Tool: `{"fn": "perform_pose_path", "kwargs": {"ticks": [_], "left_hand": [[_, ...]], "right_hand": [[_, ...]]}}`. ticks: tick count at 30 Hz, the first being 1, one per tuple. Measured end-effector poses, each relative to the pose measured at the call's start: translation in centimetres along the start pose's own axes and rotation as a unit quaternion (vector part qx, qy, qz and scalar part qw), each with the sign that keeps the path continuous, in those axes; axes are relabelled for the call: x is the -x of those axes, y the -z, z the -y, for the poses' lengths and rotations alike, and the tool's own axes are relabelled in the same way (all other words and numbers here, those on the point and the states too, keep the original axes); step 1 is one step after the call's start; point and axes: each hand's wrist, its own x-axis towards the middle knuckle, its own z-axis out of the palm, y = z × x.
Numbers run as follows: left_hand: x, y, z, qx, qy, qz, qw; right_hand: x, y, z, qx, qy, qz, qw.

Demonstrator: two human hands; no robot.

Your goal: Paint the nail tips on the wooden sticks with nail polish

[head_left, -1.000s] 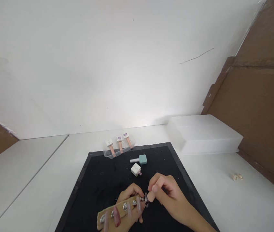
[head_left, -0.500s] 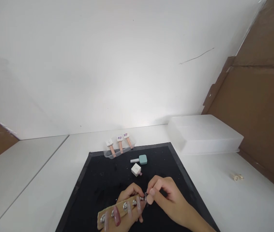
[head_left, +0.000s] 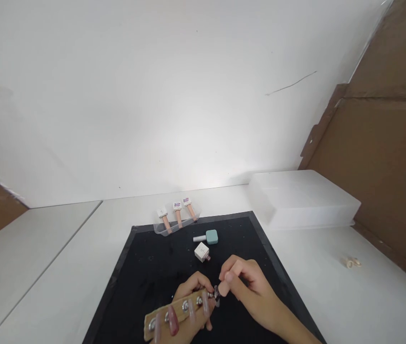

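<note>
Over the front part of the mat [head_left: 149,267]: strip [head_left: 176,306], held up between the mat's left and right edges.
Strip and fingers: left hand [head_left: 188,286] is curled around the strip's right part, gripping it from behind and below; right fingertips sit just beyond its right end.
Strip's line: long axis slants from the near left to the far right, the right end pointing at the right hand [head_left: 256,297].
Nails: a row on metal studs, the red nail [head_left: 173,322] among them pointing toward the front; the end nail [head_left: 217,295] stands at the strip's right end.
Cap [head_left: 223,287]: pinched between right thumb and forefinger, just beside the end nail; whether a brush touches it, I cannot tell.
Right arm: enters from the front right, wrist bent, fingers curled leftward.
Behind the hands: white bottle [head_left: 201,252], teal bottle [head_left: 211,237].
Back edge, near the left corner: tray [head_left: 163,232] with three bottles [head_left: 177,214].
</note>
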Motion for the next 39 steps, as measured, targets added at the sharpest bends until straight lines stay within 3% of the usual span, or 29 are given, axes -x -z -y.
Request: {"fn": "perform_pose_path", "kwargs": {"ticks": [7,14,21,27,34,39], "left_hand": [[0.2,0.0,0.0,0.009,0.004,0.004,1.0],[-0.1,0.0,0.3,0.002,-0.009,0.001,1.0],[0.1,0.1,0.3,-0.023,-0.003,0.001,1.0],[-0.4,0.0,0.4,-0.029,-0.001,-0.007,1.0],[-0.1,0.1,0.2,-0.008,0.004,0.001,1.0],[-0.2,0.0,0.2,-0.013,0.006,-0.003,1.0]], "right_hand": [[-0.1,-0.2,-0.9,-0.043,-0.008,-0.061,0.997],[0.1,0.0,0.0,-0.015,-0.008,0.013,1.0],[0.2,-0.2,-1.0,-0.029,0.005,-0.056,0.998],[0.1,0.1,0.2,0.014,0.001,0.019,1.0],[0.1,-0.1,-1.0,-0.027,0.012,-0.04,0.999],[0.1,0.2,-0.1,0.004,0.015,0.025,1.0]]}}
